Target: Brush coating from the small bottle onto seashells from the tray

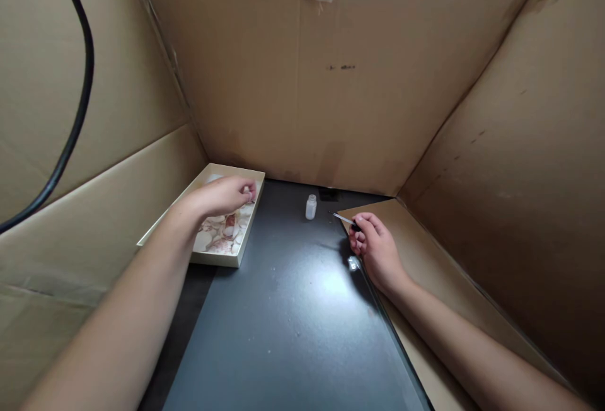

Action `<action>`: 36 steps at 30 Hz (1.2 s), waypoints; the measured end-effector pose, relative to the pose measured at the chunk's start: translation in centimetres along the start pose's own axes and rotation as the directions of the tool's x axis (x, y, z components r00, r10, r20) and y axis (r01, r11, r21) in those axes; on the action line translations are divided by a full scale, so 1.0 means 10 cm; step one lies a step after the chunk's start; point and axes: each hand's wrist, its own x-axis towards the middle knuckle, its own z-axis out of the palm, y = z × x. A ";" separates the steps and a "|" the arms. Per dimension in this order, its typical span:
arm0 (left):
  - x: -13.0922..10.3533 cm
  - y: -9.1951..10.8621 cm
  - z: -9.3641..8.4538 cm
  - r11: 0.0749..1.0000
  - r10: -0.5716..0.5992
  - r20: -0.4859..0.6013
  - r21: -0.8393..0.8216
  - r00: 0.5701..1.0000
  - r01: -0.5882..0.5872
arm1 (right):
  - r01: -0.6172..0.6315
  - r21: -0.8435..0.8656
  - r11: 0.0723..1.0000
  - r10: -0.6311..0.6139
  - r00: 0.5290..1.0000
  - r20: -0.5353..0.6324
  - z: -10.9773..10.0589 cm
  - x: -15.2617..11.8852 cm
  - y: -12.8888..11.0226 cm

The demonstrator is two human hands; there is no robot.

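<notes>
Enclosed by cardboard at left, rear and right, above a dark table. Bounded at centre left by a patterned tray, at right by a table edge; open between both, down to the bottom of frame. Reaches over the tray's right part with left hand, fingers curled together; cannot tell whether pinching anything. Pinches with right hand, right of centre, the black end of a rod; pale shaft and dark tip directed left, toward bottle. Stands upright near centre, whitish, uncapped, apart from the tip.
</notes>
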 end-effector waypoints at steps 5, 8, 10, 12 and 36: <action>-0.16 0.48 0.11 0.926 0.217 0.144 -0.344 0.966 -0.157 | 0.012 0.018 1.000 -0.011 1.000 -0.023 0.00 0.01 0.00; -0.13 0.68 0.41 0.846 0.379 0.137 -0.451 0.915 -0.283 | 0.023 0.048 0.999 -0.021 0.999 -0.044 -0.01 0.01 0.00; -0.07 0.72 0.63 0.853 0.406 0.078 -0.390 0.910 -0.347 | 0.029 0.057 0.998 -0.026 0.998 -0.049 -0.01 0.02 0.00; -0.01 0.70 0.81 0.868 0.420 0.028 -0.304 0.907 -0.392 | 0.043 0.058 0.997 -0.041 0.998 -0.045 -0.01 0.02 0.00; 0.11 0.61 1.56 0.466 0.170 -0.197 -0.847 0.965 -0.255 | 0.162 -0.146 0.976 -0.162 0.987 0.010 0.06 0.06 0.06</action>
